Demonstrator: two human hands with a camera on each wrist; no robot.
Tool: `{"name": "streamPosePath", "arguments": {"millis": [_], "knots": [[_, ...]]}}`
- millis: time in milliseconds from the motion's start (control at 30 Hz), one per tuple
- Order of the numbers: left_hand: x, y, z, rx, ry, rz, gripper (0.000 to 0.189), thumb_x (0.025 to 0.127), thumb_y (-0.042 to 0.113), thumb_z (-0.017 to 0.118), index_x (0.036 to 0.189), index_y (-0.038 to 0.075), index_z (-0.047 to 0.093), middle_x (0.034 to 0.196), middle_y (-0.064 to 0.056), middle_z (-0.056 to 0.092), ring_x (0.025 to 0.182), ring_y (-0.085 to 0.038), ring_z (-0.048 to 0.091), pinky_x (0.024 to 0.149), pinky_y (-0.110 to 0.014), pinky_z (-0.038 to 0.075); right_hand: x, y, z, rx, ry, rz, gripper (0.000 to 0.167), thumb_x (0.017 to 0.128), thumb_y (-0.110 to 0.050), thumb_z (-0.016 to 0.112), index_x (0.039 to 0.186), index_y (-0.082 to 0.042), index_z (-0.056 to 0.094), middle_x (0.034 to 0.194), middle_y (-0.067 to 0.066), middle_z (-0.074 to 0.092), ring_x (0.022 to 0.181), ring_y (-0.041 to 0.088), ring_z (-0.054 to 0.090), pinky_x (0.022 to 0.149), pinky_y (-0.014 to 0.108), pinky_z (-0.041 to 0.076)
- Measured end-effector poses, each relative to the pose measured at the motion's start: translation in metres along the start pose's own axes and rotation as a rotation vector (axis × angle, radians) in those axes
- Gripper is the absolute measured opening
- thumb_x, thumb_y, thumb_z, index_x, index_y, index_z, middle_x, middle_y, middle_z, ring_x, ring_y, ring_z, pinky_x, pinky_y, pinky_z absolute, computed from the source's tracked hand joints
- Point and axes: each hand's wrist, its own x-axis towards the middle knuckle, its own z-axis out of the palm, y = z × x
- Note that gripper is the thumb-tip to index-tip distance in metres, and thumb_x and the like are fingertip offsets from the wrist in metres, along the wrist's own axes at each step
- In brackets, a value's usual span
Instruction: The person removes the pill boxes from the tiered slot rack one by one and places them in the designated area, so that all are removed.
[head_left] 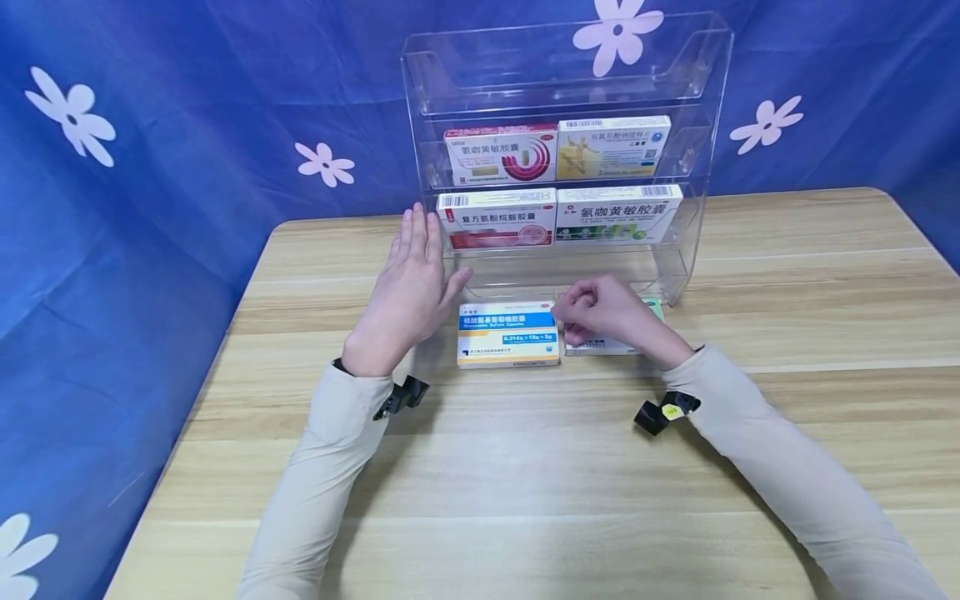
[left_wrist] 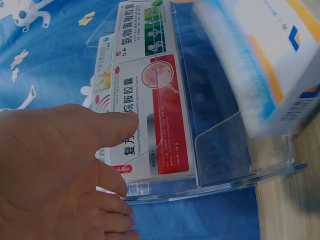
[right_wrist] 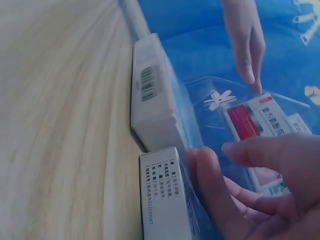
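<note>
Left hand [head_left: 412,287] at the left side of the clear rack [head_left: 562,273], fingers straight and close together, thumb spread away from them; firm contact with the rack can't be confirmed. Right hand [head_left: 603,310] bent over the two boxes lying in front of the rack, fingers curled, thumb and index apart in the right wrist view; can't tell if it pinches either box. Blue-and-white box [head_left: 508,335] lies flat on the worktop [head_left: 487,483], label up, right edge at the right fingertips. Green-cornered box [head_left: 600,346] flat just beside it, partly hidden under the right hand. Rack: upper row, pink-and-white box [head_left: 502,156] left, yellow-and-white box [head_left: 613,148] right; row below, red-and-white box [head_left: 497,218] left, green-and-white box [head_left: 618,214] right. Blue flowered curtain [head_left: 187,125] behind.
</note>
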Motion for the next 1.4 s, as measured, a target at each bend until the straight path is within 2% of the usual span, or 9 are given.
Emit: {"name": "streamPosePath", "arguments": {"millis": [133,233,333,467,567,767,900,1233,1400], "knots": [[0.0,-0.001,0.0,-0.003,-0.007,-0.005,0.078,0.103,0.044,0.034,0.149,-0.011,0.002,0.155,-0.029,-0.01,0.145,-0.037,-0.01,0.119,-0.047,0.003,-0.007,-0.006,0.009,-0.312,0.124,-0.259,0.01,0.087,-0.013,0.07,0.082,-0.005,0.065,0.069,0.004,0.062,0.061,0.015,0.056,0.057,0.025,0.05],[0.0,-0.002,0.0,-0.001,-0.008,-0.004,0.079,0.103,0.044,0.033,0.149,-0.012,0.001,0.155,-0.03,-0.011,0.145,-0.037,-0.009,0.119,-0.047,0.002,-0.014,-0.016,0.023,-0.485,0.167,-0.442,0.008,0.083,-0.01,0.073,0.085,-0.005,0.067,0.079,0.005,0.064,0.072,0.017,0.059,0.065,0.028,0.053],[0.0,-0.003,0.0,0.007,0.002,-0.001,0.079,0.103,0.044,0.032,0.149,-0.013,0.002,0.155,-0.03,-0.01,0.145,-0.038,-0.008,0.119,-0.048,0.004,-0.019,-0.028,0.044,-0.66,0.142,-0.566,0.017,0.084,-0.012,0.074,0.097,-0.003,0.068,0.094,0.008,0.067,0.085,0.021,0.063,0.075,0.031,0.056],[0.0,-0.005,-0.001,0.006,0.006,-0.005,0.078,0.104,0.044,0.032,0.148,-0.013,0.002,0.155,-0.031,-0.01,0.145,-0.038,-0.008,0.119,-0.048,0.003,-0.02,-0.037,0.074,-0.861,0.068,-0.661,0.012,0.087,-0.008,0.065,0.098,-0.002,0.068,0.095,0.008,0.065,0.084,0.021,0.061,0.071,0.029,0.056],[-0.001,-0.005,-0.001,-0.006,0.005,-0.01,0.079,0.104,0.044,0.033,0.148,-0.013,0.002,0.155,-0.031,-0.01,0.145,-0.038,-0.008,0.119,-0.047,0.003,-0.018,-0.041,0.088,-0.957,0.056,-0.674,0.01,0.089,-0.003,0.059,0.093,-0.003,0.068,0.088,0.006,0.062,0.077,0.02,0.057,0.064,0.028,0.053],[-0.002,-0.005,-0.001,-0.015,0.008,-0.011,0.079,0.104,0.044,0.033,0.149,-0.013,0.002,0.155,-0.03,-0.01,0.145,-0.037,-0.01,0.119,-0.047,0.003,-0.016,-0.042,0.095,-1.067,0.08,-0.65,0.015,0.088,0.004,0.057,0.093,-0.001,0.07,0.092,0.008,0.065,0.08,0.022,0.056,0.067,0.029,0.054],[-0.002,-0.004,-0.001,-0.011,0.0,-0.014,0.078,0.104,0.043,0.034,0.149,-0.012,0.002,0.155,-0.03,-0.01,0.145,-0.037,-0.009,0.119,-0.047,0.003,-0.016,-0.041,0.095,-1.078,0.076,-0.628,0.015,0.087,0.004,0.058,0.094,-0.001,0.07,0.095,0.009,0.066,0.085,0.023,0.058,0.071,0.03,0.055],[0.001,-0.002,-0.002,0.017,-0.003,0.006,0.074,0.104,0.038,0.035,0.149,-0.012,0.003,0.156,-0.03,-0.007,0.145,-0.038,-0.007,0.119,-0.047,0.005,-0.017,-0.037,0.093,-1.064,0.105,-0.603,0.015,0.088,0.004,0.058,0.093,-0.001,0.071,0.092,0.01,0.066,0.082,0.023,0.059,0.061,0.032,0.057],[0.001,-0.001,-0.001,0.018,0.012,0.015,0.071,0.103,0.032,0.037,0.149,-0.013,0.006,0.155,-0.031,-0.003,0.145,-0.04,-0.003,0.119,-0.048,0.007,-0.018,-0.036,0.091,-1.062,0.106,-0.599,0.015,0.088,0.004,0.058,0.093,-0.001,0.072,0.093,0.01,0.068,0.081,0.023,0.06,0.061,0.032,0.057]]}}
